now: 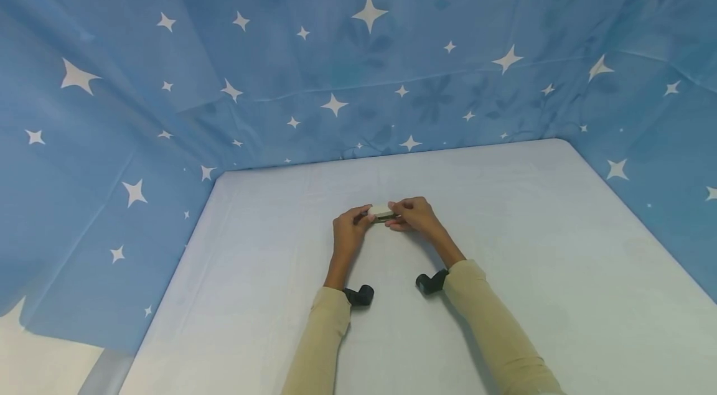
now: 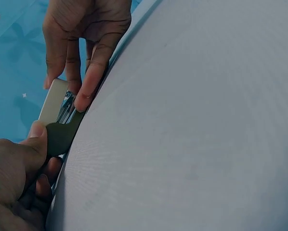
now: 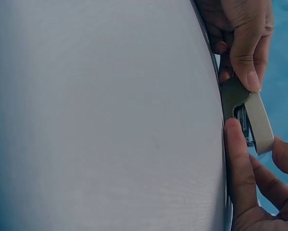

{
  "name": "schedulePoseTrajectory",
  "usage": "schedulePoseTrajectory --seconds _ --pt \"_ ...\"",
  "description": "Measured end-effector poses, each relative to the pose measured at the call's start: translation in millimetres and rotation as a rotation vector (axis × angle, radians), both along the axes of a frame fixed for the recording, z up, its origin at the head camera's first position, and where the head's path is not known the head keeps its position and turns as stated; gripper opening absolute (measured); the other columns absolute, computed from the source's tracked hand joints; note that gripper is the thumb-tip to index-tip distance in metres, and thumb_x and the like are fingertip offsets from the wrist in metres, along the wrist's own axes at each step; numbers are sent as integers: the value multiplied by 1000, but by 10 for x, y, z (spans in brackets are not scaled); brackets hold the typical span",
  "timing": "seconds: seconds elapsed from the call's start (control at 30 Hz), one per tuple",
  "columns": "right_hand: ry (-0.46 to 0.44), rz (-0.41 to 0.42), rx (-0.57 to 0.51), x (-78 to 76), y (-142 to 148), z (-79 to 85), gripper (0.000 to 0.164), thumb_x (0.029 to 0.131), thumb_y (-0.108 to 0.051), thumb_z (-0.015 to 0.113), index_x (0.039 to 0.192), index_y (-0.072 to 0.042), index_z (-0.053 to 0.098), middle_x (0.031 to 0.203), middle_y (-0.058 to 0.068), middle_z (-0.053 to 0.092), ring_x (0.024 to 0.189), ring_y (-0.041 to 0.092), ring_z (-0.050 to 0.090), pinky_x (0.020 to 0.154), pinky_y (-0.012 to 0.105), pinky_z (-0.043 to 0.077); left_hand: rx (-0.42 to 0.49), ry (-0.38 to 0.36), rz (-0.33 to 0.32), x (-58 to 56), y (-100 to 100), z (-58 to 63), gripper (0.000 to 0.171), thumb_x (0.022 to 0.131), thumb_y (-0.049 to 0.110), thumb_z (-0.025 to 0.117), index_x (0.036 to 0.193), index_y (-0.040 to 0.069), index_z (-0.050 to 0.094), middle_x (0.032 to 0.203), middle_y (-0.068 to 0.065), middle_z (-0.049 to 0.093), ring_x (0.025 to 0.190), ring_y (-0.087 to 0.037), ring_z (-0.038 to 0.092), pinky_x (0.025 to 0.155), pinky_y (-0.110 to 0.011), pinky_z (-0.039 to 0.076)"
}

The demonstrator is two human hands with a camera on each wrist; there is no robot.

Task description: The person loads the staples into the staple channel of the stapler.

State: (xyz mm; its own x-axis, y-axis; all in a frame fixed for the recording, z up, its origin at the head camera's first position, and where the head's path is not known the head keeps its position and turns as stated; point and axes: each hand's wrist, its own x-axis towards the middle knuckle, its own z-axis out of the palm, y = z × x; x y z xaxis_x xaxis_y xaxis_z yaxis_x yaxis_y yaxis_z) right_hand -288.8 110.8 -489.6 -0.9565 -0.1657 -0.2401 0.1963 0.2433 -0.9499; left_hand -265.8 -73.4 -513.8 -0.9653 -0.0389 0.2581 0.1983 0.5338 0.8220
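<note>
A small stapler (image 1: 382, 211) with a cream top (image 2: 53, 103) and a dark olive base (image 2: 61, 137) is held between both hands above the white table. Its metal staple channel (image 3: 243, 119) shows in the gap between top and base. My left hand (image 1: 350, 232) grips the hinged end, thumb on the side where top meets base. At the other end, my right hand (image 1: 416, 216) holds the stapler, its thumb (image 3: 284, 155) against the tip of the cream top and a finger (image 3: 238, 149) along the base. The underside of the base is mostly hidden.
A white-covered table (image 1: 269, 246) spreads around both hands. Blue cloth with white stars (image 1: 313, 59) hangs behind it and along the sides. Black wrist cameras (image 1: 361, 295) sit at both sleeve cuffs, above the table.
</note>
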Motion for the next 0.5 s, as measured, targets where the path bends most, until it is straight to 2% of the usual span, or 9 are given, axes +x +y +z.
schedulePoseTrajectory --seconds 0.27,0.5 --pt "30 24 -26 26 15 11 44 100 -25 57 127 9 56 98 24 72 70 11 73 69 25 57 -2 3 14 14 6 8 28 87 22 72 112 10 73 106 -9 75 96 -23 71 86 -37 54" --pt "4 15 -95 56 6 -1 47 99 -25 58 133 7 52 105 26 69 73 14 73 70 27 58 7 16 26 28 9 -15 26 86 20 73 110 9 74 102 -9 75 91 -23 72 82 -37 55"
